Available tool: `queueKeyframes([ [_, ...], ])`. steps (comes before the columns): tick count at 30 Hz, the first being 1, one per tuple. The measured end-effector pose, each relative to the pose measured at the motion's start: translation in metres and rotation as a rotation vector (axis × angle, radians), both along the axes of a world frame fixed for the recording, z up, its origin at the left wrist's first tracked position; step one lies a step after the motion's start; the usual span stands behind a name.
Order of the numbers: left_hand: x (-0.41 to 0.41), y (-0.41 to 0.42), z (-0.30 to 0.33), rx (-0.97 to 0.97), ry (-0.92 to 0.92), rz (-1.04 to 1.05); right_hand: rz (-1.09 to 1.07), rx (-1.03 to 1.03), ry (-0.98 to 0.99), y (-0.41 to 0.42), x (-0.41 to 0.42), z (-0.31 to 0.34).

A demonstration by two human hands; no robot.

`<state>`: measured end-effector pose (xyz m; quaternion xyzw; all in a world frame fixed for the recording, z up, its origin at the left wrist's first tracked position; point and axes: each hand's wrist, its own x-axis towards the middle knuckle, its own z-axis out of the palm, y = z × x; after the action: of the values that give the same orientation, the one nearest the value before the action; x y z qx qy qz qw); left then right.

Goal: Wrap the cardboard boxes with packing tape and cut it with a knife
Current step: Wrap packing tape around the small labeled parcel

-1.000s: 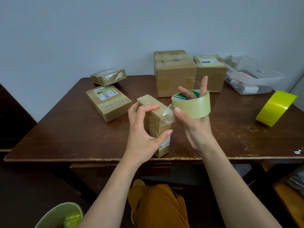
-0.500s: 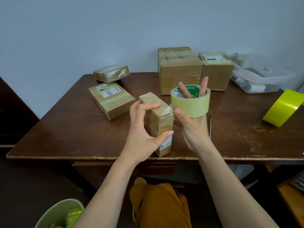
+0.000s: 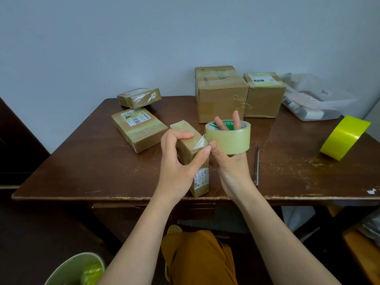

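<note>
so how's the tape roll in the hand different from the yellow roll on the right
The clear tape roll is pale and see-through; the yellow roll is bright and opaque. The clear one is held by the right hand, fingers through its core, a strip running to the small box; the yellow one rests untouched on the table. Both are wide rolls.

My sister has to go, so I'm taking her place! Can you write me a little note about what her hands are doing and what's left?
Left hand grips the small box, standing upright at the table's near edge.
Right hand holds the clear tape roll, fingers through its core.
Done: the tape's end is stuck on the box's top corner.
Left: wrap the box, then cut with the knife lying beside the right hand.
</note>
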<state>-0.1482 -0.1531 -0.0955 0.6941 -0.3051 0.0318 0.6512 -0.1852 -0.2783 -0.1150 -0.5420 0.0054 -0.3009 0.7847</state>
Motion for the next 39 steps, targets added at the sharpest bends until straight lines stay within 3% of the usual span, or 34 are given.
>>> queueKeyframes([
  [5,0.0,0.003,0.004,0.041,0.0,-0.045,0.143,0.172,0.048,0.004,-0.004,0.002],
  [17,-0.009,-0.005,0.011,-0.178,0.302,0.007,0.133,0.109,0.058,0.014,-0.009,0.01],
  [24,-0.012,-0.013,0.015,-0.164,0.28,0.042,0.141,0.11,0.079,0.011,-0.01,0.009],
  [29,-0.006,-0.008,0.016,-0.184,0.354,-0.055,0.153,0.063,0.119,0.006,-0.012,0.005],
  [36,0.002,0.008,0.018,-0.27,0.388,-0.111,0.071,-0.23,0.107,0.009,-0.013,0.015],
  [39,0.003,0.014,0.016,-0.282,0.403,-0.095,0.168,-0.239,0.15,0.009,-0.015,0.015],
])
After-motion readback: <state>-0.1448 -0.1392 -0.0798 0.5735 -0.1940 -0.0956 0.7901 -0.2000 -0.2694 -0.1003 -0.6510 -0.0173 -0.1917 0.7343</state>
